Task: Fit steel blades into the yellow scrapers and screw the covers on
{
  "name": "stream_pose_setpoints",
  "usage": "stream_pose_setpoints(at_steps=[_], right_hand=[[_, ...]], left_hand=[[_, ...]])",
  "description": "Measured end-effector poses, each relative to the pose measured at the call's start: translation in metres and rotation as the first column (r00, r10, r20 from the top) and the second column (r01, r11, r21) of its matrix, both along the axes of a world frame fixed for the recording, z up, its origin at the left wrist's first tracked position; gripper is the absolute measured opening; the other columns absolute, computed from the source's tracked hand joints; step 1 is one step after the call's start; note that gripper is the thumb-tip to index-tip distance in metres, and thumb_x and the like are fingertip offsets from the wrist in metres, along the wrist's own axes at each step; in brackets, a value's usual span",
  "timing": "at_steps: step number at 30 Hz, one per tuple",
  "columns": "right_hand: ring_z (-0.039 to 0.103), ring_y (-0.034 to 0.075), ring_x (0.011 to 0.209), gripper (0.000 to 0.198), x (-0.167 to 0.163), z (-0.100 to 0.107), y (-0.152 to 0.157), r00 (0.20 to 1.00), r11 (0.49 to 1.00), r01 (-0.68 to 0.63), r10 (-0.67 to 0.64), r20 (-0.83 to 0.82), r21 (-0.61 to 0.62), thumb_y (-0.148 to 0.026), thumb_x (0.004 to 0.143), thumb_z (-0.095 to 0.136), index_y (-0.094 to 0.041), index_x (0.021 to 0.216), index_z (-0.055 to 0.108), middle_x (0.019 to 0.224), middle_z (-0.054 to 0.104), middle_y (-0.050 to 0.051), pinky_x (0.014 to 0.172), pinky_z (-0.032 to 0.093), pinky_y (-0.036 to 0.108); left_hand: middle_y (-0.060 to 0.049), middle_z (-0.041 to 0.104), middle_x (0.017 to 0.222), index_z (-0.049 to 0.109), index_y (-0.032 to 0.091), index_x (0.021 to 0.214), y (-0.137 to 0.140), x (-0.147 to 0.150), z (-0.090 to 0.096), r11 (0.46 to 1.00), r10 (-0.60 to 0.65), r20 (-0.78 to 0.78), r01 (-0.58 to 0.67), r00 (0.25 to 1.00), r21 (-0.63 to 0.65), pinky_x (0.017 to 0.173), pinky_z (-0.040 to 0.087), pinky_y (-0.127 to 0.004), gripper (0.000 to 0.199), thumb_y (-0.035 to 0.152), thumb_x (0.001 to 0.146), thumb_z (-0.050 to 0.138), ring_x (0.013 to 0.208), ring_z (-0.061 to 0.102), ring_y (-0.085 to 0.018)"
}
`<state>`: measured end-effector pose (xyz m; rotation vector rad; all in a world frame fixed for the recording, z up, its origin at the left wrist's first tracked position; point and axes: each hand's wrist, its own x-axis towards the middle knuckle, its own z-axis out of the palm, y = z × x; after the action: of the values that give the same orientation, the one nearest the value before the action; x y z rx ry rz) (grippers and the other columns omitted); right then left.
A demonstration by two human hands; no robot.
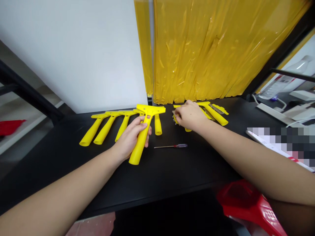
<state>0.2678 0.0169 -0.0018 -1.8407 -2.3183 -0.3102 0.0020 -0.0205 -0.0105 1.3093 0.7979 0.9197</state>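
Note:
My left hand (133, 136) is closed around a yellow T-shaped scraper handle (139, 144), its wide head up and its hollow end toward me. Small holes and a slot show near the head. My right hand (190, 114) is at the back of the table, fingers bent together over small metal pieces (175, 120); what they pinch, if anything, is hidden. More yellow scraper parts (218, 114) lie beside and partly under that hand. Between my hands, a screwdriver (173, 146) with a clear and red grip lies flat on the black table (167, 173).
Several similar yellow scraper handles (91, 132) lie in a row at the back left. Behind the table stand a white panel (98, 49) and yellow plastic sheeting (197, 49). A plastic bottle (283, 82) is on the right; a red plastic object (248, 206) is below the front edge.

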Motion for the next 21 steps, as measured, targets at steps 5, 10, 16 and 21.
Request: stream_pose_setpoints(at_steps=[5,10,16,21], right_hand=[[0.057,0.036,0.110,0.026,-0.018,-0.002,0.006,0.990,0.985,0.105,-0.091,0.107,-0.133,-0.031,0.094,0.060,-0.019,0.099,0.082,0.094,0.077,0.017,0.089,0.038,0.045],[0.060,0.035,0.107,0.023,-0.022,-0.006,-0.001,0.996,0.987,0.093,-0.092,0.013,-0.135,-0.034,0.094,0.062,-0.025,0.097,0.083,0.092,0.078,0.011,0.088,0.039,0.044],[0.064,0.031,0.092,0.011,-0.018,-0.006,-0.008,0.994,0.989,0.048,-0.062,-0.094,-0.137,-0.026,0.084,0.069,-0.024,0.090,0.078,0.088,0.078,0.009,0.081,0.043,0.043],[0.067,0.029,0.091,0.012,-0.017,-0.006,-0.008,0.985,0.987,0.063,-0.084,-0.148,-0.145,-0.028,0.082,0.073,-0.024,0.092,0.074,0.090,0.078,0.006,0.080,0.047,0.042]], left_hand=[[0.001,0.066,0.086,0.054,0.021,0.120,-0.001,-0.003,0.000,0.999,-0.048,-0.004,0.047,0.999,-0.020,0.049,0.048,-0.025,0.028,0.040,0.100,0.057,0.048,0.059,-0.011],[-0.002,0.070,0.085,0.056,0.019,0.120,-0.003,-0.004,0.003,0.996,-0.090,0.015,0.090,0.996,-0.003,0.052,0.049,-0.025,0.028,0.040,0.102,0.054,0.052,0.061,-0.012],[-0.003,0.072,0.081,0.061,0.018,0.116,-0.007,-0.003,0.006,0.997,-0.050,0.098,0.056,0.994,-0.057,0.061,0.054,-0.025,0.032,0.035,0.093,0.072,0.062,0.065,-0.014],[-0.002,0.069,0.080,0.062,0.019,0.119,-0.006,-0.002,0.006,0.992,-0.058,0.143,0.074,0.988,-0.105,0.054,0.056,-0.025,0.040,0.033,0.086,0.081,0.062,0.065,-0.014]])
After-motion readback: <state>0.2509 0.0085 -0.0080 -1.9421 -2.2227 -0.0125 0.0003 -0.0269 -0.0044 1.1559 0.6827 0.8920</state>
